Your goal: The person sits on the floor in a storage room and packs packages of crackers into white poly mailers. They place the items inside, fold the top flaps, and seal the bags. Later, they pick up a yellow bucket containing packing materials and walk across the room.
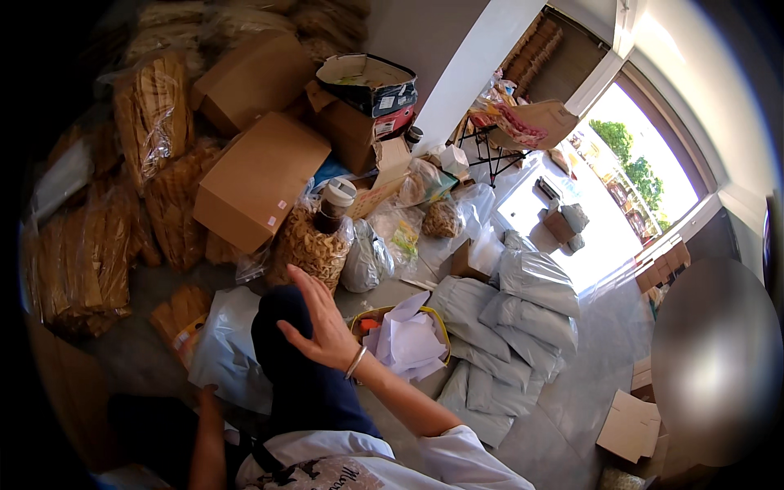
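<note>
My right hand [314, 322] is raised over my dark-trousered knee [282, 388], fingers apart and holding nothing, a metal bangle at its wrist. At lower left, my left hand [208, 396] grips the lower edge of a pale plastic bag [229, 339], its fingers only partly visible. The bag lies against my knee, over a brown paper package [175, 314]. Right of my right hand is a yellow-rimmed container [441, 331] with crumpled white paper [404, 339] and a small orange object inside. Behind my hand stands a clear sack of tan shreds [302, 253] with a white-lidded jar [335, 204] on it.
Cardboard boxes [249, 180] and wrapped brown bundles [151, 114] are piled at left. Grey plastic packages [523, 286] are stacked at right, near flattened cardboard [625, 425]. A folding chair [531, 122] stands by a pillar [461, 69], beside a bright open doorway [637, 155].
</note>
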The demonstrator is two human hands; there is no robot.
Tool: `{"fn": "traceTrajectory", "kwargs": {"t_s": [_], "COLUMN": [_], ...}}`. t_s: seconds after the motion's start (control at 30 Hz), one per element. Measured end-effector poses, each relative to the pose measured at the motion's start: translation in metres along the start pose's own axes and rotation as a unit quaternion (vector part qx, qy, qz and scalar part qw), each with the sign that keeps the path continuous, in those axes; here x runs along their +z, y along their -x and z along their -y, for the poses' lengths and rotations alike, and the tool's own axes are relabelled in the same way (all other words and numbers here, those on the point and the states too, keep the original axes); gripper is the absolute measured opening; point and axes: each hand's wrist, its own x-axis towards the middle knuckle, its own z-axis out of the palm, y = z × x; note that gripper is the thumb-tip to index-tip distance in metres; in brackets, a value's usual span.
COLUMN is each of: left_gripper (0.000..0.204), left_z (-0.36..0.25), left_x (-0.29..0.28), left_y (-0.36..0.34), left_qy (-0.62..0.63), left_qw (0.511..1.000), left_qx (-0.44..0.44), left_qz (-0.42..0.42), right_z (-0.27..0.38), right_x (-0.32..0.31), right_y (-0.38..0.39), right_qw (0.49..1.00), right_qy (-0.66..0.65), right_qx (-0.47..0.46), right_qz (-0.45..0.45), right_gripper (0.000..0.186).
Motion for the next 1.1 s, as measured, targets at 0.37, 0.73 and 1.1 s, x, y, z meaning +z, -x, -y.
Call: {"fn": "traceTrajectory", "kwargs": {"t_s": [0.37,0.73,1.1], "left_gripper": [0.049,0.048,0.048], "left_z": [0.077,0.082,0.099], "left_x": [-0.060,-0.061,-0.098], "left_y": [-0.065,-0.105,-0.108], "left_qy": [-0.120,-0.165,-0.260], "left_qw": [0.977,0.969,0.940], "left_qx": [-0.163,-0.169,-0.190], "left_qz": [-0.063,-0.069,-0.115], "right_z": [-0.003,-0.004,-0.003], "right_x": [0.036,0.033,0.041], "right_y": [0.007,0.007,0.006], "right_qw": [0.987,0.986,0.980], "right_qy": [0.154,0.162,0.198], "right_qx": [0.036,0.044,0.026], "right_qz": [0.023,0.024,0.003], "right_gripper": [0.047,0.043,0.041]}}
